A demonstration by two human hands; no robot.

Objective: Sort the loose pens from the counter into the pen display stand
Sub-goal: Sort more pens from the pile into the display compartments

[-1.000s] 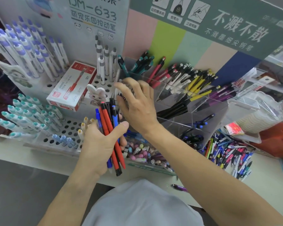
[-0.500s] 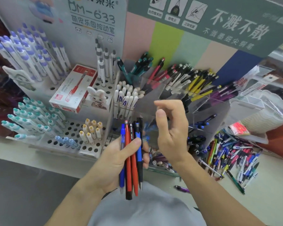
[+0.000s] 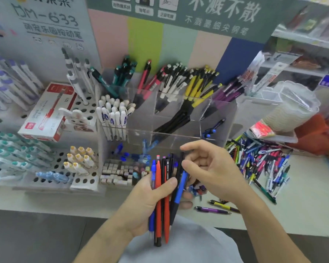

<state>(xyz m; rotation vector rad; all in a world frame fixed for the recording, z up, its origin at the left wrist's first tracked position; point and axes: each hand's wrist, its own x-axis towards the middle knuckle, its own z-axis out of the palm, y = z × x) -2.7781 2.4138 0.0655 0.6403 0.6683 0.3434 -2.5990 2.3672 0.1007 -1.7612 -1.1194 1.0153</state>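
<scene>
My left hand [image 3: 150, 198] grips a bundle of pens [image 3: 164, 196], upright, pointing toward the display stand [image 3: 175, 118] straight ahead. My right hand [image 3: 211, 169], nearer the stand, pinches the blue pen [image 3: 181, 186].

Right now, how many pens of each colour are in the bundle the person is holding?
Bundle in the left hand:
blue pens: 2, one of them pinched by the right hand
red pens: 2
black pens: 2, as far as the blur allows
Total: 6
</scene>
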